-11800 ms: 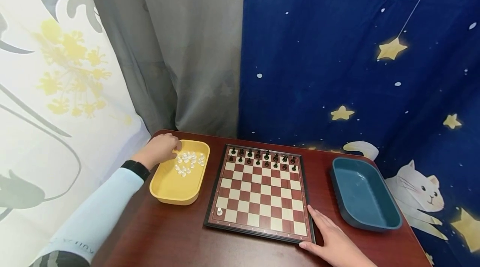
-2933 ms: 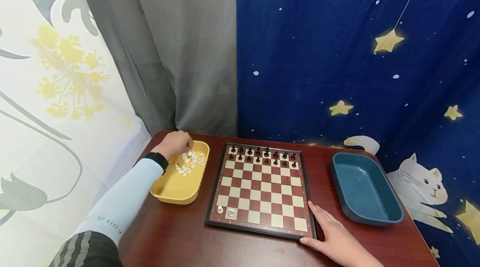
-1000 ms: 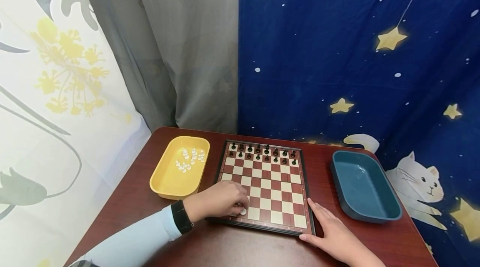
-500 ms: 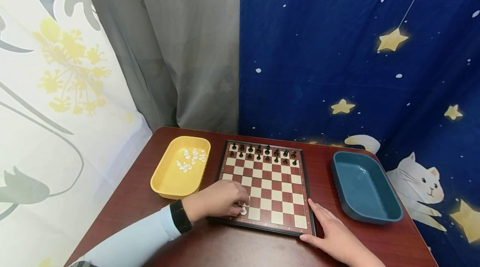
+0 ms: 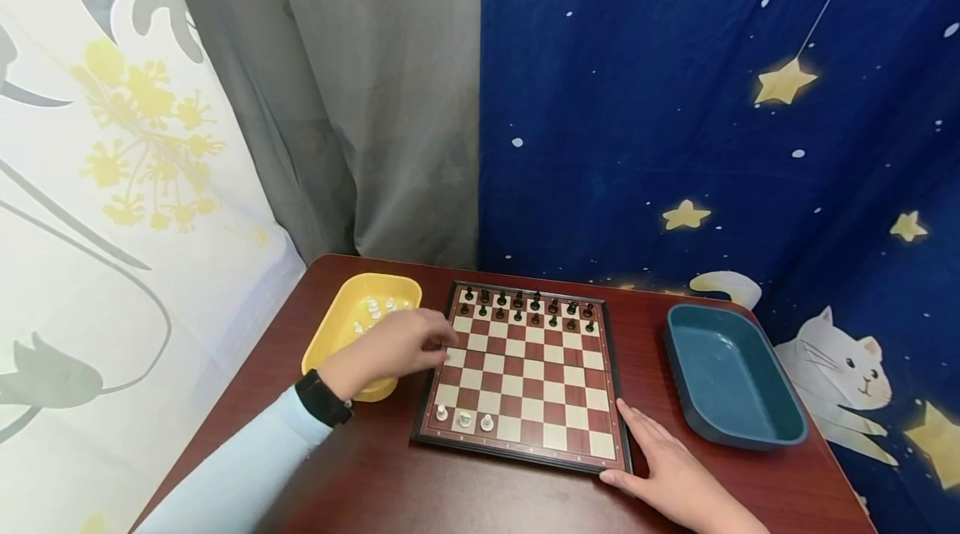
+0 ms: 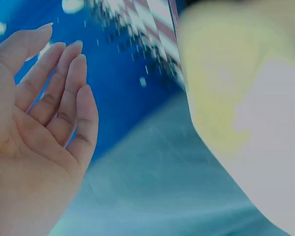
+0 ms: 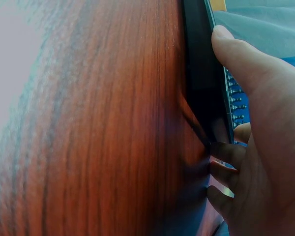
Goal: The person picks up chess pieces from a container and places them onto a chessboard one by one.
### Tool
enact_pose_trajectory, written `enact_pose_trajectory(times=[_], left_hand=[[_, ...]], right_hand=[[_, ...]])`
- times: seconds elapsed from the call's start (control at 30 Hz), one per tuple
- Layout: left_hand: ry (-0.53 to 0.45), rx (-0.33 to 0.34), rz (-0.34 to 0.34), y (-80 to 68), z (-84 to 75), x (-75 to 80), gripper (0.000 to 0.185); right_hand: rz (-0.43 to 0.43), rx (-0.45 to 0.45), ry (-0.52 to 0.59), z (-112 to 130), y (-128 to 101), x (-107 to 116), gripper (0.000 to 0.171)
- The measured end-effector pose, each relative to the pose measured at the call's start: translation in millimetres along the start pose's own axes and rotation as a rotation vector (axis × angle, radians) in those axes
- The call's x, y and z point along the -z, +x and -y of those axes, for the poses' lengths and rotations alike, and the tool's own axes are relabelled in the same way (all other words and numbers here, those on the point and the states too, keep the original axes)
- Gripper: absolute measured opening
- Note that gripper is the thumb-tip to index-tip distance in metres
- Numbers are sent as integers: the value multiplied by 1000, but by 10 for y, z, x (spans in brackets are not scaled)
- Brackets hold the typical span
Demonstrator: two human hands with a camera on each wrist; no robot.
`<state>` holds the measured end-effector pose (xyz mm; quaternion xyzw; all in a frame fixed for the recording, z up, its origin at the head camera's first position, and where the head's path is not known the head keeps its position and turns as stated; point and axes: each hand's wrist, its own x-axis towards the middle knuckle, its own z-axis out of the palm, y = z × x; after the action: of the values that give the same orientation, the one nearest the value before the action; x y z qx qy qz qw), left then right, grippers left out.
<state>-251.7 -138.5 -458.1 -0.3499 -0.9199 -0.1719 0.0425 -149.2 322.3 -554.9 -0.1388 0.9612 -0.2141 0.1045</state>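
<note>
My left hand [image 5: 393,344] hovers between the yellow tray [image 5: 337,330] and the chessboard [image 5: 532,409]. Its fingers are loosely bent, and the left wrist view shows the palm [image 6: 39,147] with nothing held. Three white chess pieces, the last of them [image 5: 487,422] on the third square, stand in the board's near-left corner. Several more white pieces [image 5: 373,307] are in the tray, partly hidden by that hand. My right hand [image 5: 663,467] rests at the board's near-right corner, fingers extended along the right side and thumb [image 7: 236,49] at the near edge.
Two rows of black chess pieces [image 5: 517,302] stand along the board's far side. A blue tray [image 5: 727,384] sits to the right on the reddish-brown table [image 5: 420,492]. Grey [image 5: 405,101] and starry blue curtains [image 5: 637,101] hang behind the table.
Since the earliest frame, two more white pieces stand on the board's near row. In the last half second my left hand has let go of the third and moved up-left. The right hand stays put.
</note>
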Motion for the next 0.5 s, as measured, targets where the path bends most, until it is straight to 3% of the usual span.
enact_pose_trajectory(times=[0.13, 0.23, 0.37, 0.5], left_hand=[[-8, 130, -120, -34, 312, 255, 19], [-8, 249, -164, -71, 558, 418, 19], [-16, 377, -126, -113, 890, 526, 20], [26, 437, -50, -122, 1171, 526, 24]], right_hand=[[2, 7, -7, -10, -2, -11, 123], [-3, 10, -11, -15, -6, -12, 123], [-6, 13, -17, -13, -5, -5, 122], [-4, 12, -16, -7, -5, 4, 123]])
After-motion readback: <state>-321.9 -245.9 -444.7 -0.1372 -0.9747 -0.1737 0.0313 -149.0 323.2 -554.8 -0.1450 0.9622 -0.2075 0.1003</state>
